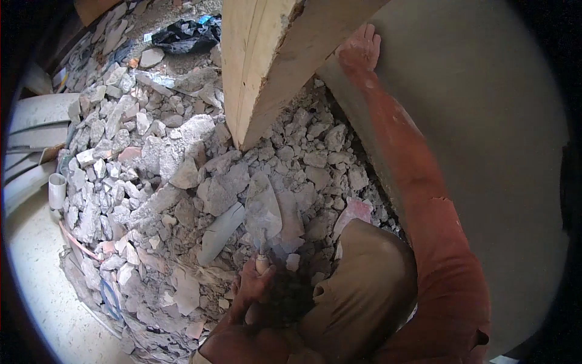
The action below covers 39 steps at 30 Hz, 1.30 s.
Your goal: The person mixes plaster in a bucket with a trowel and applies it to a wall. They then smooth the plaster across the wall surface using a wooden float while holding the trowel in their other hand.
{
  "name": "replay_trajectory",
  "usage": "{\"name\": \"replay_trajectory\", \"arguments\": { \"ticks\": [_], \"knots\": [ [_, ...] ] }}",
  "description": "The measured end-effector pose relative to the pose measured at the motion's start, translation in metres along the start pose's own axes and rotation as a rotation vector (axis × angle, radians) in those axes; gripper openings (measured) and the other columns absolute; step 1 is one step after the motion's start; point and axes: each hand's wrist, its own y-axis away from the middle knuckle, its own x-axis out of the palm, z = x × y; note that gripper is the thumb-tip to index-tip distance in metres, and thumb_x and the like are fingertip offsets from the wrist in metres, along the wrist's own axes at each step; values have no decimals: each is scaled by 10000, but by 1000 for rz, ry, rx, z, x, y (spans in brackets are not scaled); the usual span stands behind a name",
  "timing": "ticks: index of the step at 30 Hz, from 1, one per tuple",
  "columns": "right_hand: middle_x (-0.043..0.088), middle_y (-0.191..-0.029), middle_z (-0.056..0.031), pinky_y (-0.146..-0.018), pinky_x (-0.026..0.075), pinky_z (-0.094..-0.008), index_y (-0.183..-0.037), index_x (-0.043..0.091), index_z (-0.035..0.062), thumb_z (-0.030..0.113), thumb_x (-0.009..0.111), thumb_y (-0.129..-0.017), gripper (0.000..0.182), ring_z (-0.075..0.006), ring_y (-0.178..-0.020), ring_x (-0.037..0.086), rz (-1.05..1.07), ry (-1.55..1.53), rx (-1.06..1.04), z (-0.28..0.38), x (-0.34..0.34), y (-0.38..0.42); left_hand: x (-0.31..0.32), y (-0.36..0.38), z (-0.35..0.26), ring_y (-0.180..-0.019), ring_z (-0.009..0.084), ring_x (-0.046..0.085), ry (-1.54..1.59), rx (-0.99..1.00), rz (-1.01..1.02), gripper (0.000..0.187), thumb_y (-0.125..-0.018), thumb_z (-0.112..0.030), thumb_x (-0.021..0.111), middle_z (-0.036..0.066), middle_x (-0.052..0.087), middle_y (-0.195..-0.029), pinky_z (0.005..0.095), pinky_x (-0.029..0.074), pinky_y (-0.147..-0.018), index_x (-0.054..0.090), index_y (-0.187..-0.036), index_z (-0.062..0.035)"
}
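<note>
My left hand (251,291) grips the pale handle of a trowel (264,212), whose grey pointed blade lies over the rubble in front of me. My right hand (362,50) is stretched far forward, its palm flat and fingers spread against the smooth grey plastered wall (485,121). That arm wears a rust-orange sleeve. A slanted wooden beam (267,67) stands just left of the right hand, its foot set in the rubble.
A heap of broken concrete and plaster pieces (163,170) covers the floor. My knee in tan trousers (364,285) is at the lower right. A black bag (185,33) lies at the back. White pipes (56,189) and a pale floor are at the left.
</note>
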Motion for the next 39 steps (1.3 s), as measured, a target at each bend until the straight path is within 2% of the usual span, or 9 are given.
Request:
{"name": "replay_trajectory", "arguments": {
  "ticks": [2, 6, 9, 12, 17, 23, 25, 28, 39],
  "knots": [
    [515, -1007, -65, -782, 355, -391, -776, 680, 64, 208, 647, -724, 157, -263, -960, 458, 11, 30, 3, -7, -12, -7, 1, -1, 6, -789, 181, 591, 4, -16, -2, 354, -837, -277, 753, 98, 631, -870, 368, 480, -682, 566, -974, -9],
    [510, -987, -66, -767, 380, -396, -827, 672, 67, 210, 669, -723, 177, -273, -972, 473, 23, 1, 54, -16, -24, -12, 1, -6, 16, -777, 164, 597, 18, 54, 0, 337, -829, -253, 759, 98, 633, -862, 354, 484, -666, 567, -970, -14],
    [512, -986, -60, -764, 393, -411, -851, 663, 92, 223, 683, -739, 173, -270, -962, 503, -39, 65, 122, -18, -37, -11, 3, -25, 80, -714, 155, 598, -43, -22, 48, 297, -844, -229, 736, 80, 626, -820, 339, 489, -627, 566, -974, -22],
    [563, -887, -95, -700, 424, -427, -874, 639, 94, 172, 681, -790, 123, -293, -844, 587, -50, -59, 75, -15, -55, -3, -1, -5, 6, -658, 155, 604, -22, 22, 68, 257, -862, -192, 707, 63, 624, -784, 331, 492, -595, 565, -989, -21],
    [628, -766, -69, -596, 547, -414, -944, 568, 151, 210, 666, -825, 165, -298, -730, 686, 175, -238, 48, 16, -33, 22, -1, -10, 4, -638, 159, 605, 80, 62, 151, 268, -868, -173, 695, 63, 626, -769, 333, 497, -600, 560, -1038, -17],
    [625, -851, -102, -608, 574, -433, -936, 555, 111, 177, 622, -870, 115, -304, -835, 682, 359, -244, 61, 40, 11, 42, -1, -6, 2, -677, 134, 576, 67, 95, 113, 315, -854, -172, 701, 51, 618, -809, 319, 487, -629, 556, -1088, -18],
    [621, -874, -106, -612, 578, -430, -937, 554, 102, 165, 620, -875, 110, -303, -846, 679, 288, -269, 73, 33, 14, 45, 0, -8, 6, -727, 107, 557, 93, 112, 111, 322, -842, -153, 699, 38, 611, -841, 297, 477, -647, 559, -1095, -12],
    [615, -905, -109, -616, 584, -421, -939, 555, 96, 145, 623, -876, 104, -304, -851, 676, 242, -260, 119, 24, -14, 31, 1, -13, 27, -726, 116, 566, 207, 34, 141, 336, -833, -154, 707, 47, 617, -848, 299, 482, -651, 567, -1100, -6],
    [618, -973, -104, -708, 578, -459, -993, 566, 103, 161, 568, -915, 97, -309, -952, 662, 233, -154, 140, -34, -63, -30, -3, -2, -4, -626, 118, 573, 95, 74, 93, 283, -835, -152, 711, 29, 605, -767, 299, 480, -572, 572, -1050, -30]
  ]
}}
